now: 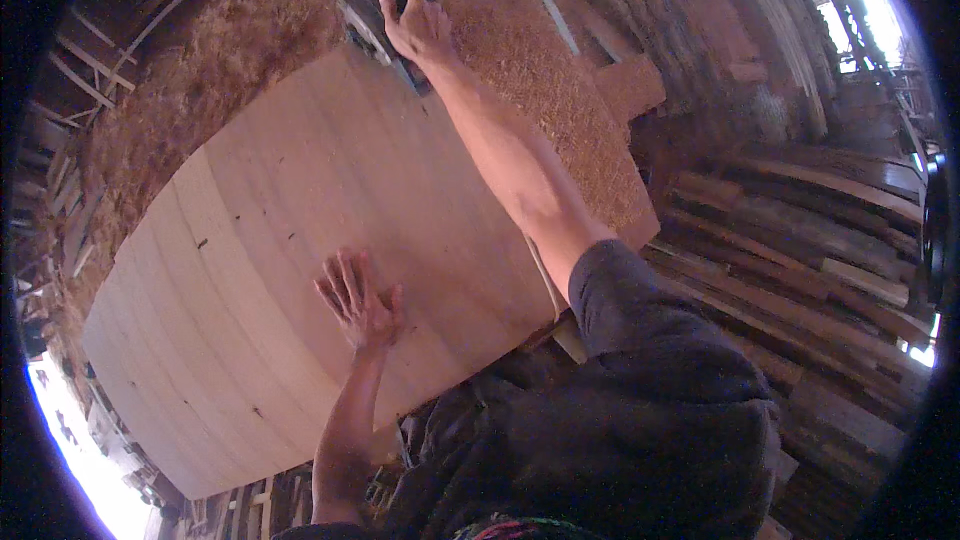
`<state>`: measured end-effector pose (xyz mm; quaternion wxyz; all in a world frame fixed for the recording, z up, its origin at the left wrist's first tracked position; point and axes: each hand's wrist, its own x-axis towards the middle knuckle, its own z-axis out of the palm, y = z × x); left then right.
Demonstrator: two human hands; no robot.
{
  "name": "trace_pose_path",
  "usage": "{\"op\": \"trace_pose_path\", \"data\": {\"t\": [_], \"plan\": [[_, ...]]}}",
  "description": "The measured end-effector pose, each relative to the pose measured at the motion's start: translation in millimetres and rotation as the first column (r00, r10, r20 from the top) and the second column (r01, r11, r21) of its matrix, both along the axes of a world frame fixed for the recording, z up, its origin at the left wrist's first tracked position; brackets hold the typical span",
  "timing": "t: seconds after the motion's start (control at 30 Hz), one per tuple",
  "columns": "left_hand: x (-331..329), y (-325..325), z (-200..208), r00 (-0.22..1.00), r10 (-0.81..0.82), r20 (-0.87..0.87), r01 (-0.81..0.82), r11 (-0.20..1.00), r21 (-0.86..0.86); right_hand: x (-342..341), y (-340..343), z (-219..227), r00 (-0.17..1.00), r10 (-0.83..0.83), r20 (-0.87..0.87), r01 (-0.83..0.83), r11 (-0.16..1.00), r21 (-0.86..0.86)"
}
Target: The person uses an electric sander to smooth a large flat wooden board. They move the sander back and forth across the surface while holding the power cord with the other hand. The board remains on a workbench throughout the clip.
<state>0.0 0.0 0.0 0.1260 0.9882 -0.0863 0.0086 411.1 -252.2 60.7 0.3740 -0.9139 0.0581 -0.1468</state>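
Note:
A wide, pale wooden panel (240, 270) made of joined boards lies in front of me, with a few small dark knots. At its far edge, my right hand (418, 28) is wrapped round the handle of a teal and dark handheld power tool, which looks like an electric planer (370, 25). The planer's flat base rests at the panel's far end, and my right arm stretches out across the panel to it. My left hand (360, 305) lies on the nearer middle of the panel with its fingers spread, holding nothing.
Heaps of wood shavings (230, 70) lie beyond the panel, with more sawdust (530, 70) to its right. Stacked planks (800, 230) fill the right side. Wooden frame pieces (95, 65) stand at the far left. A pale strip (556, 18) lies among the shavings.

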Motion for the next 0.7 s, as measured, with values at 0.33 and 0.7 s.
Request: {"op": "trace_pose_path", "data": {"t": [0.33,0.7], "plan": [[9.4,-6.7,6.2,1.0,-0.018,-0.004,0.018,1.0,0.006,-201.1,-60.9,16.8,1.0,-0.017,-0.011,0.016,0.999,-0.045],[6.0,-3.8,-11.6,0.995,0.018,0.101,-0.022,0.999,0.04,-718.2,-174.2,28.6,0.938,-0.147,-0.313,0.161,0.987,0.021]]}}
